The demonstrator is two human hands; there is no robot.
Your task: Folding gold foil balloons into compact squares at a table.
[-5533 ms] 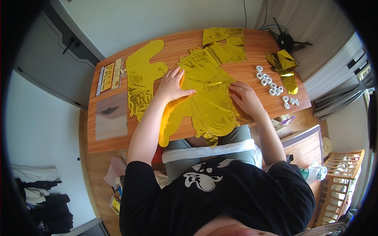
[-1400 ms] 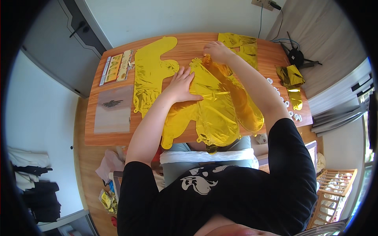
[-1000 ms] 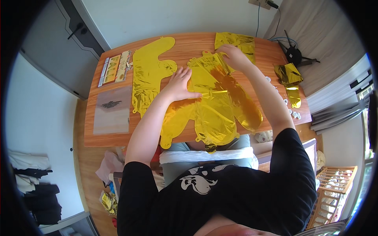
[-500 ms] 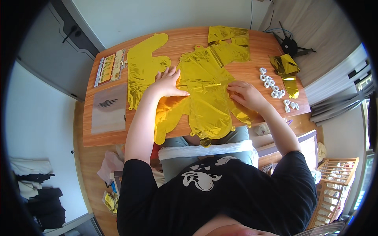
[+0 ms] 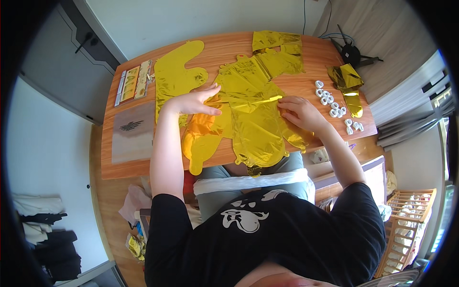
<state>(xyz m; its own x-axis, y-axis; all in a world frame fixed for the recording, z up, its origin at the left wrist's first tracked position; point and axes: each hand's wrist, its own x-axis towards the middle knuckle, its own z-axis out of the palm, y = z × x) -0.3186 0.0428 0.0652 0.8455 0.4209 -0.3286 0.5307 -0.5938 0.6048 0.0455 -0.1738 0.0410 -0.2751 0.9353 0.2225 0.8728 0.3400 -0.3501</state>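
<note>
A flat, uninflated gold foil balloon (image 5: 258, 129) lies creased in front of me, its lower end at the table's near edge. My left hand (image 5: 193, 102) is over the foil's left side, fingers stretched and thumb apart, with nothing gripped. My right hand (image 5: 303, 114) is at the right edge, fingers bent and closed on the foil beside a bright crease; the exact pinch is partly hidden. Under my left hand the foil reflects orange, and a rounded lobe (image 5: 205, 155) spreads toward me. Another flat gold foil balloon (image 5: 178, 71) lies to the left.
Coils of white ribbon (image 5: 324, 98) and a folded gold foil piece (image 5: 346, 79) lie right on the wooden table (image 5: 138, 167). A printed packet (image 5: 131, 83) and a translucent sheet (image 5: 134, 143) lie left. A black router (image 5: 351, 55) stands beyond the right corner.
My left hand has shifted slightly left and turned flatter. The middle foil's lower end has slid a little right. My right hand has barely moved, and a sharper crease shows by its fingertips.
</note>
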